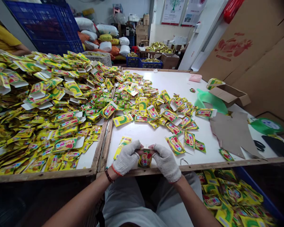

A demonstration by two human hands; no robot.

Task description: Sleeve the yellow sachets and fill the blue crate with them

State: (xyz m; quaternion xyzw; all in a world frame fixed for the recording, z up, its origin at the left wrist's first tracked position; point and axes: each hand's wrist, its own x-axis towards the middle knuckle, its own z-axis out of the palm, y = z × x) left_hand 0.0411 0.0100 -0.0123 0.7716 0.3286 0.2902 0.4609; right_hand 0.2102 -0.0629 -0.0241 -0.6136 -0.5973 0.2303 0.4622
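My left hand (127, 157) and my right hand (167, 161) wear white knit gloves with the fingertips bare. Between them, at the table's front edge, they pinch a small yellow-and-green printed packet (145, 158) by its upper left and right sides. Its coloured lettering faces me; whether it is a sachet or a carton I cannot tell. Just behind my left hand lies a yellow carton (123, 145). Right of my right hand, a printed carton (175, 145) rests on the white tabletop (142, 132). A loose pile of cartons and sachets (153, 110) spreads farther back.
A large heap of cartons and sachets (38, 126) covers the left table. At right are torn cardboard (234, 134), an open cardboard box (229, 93) and a green scale (266, 126). A blue crate of packets (229, 195) sits below right. Someone's yellow sleeve (2, 36) shows far left.
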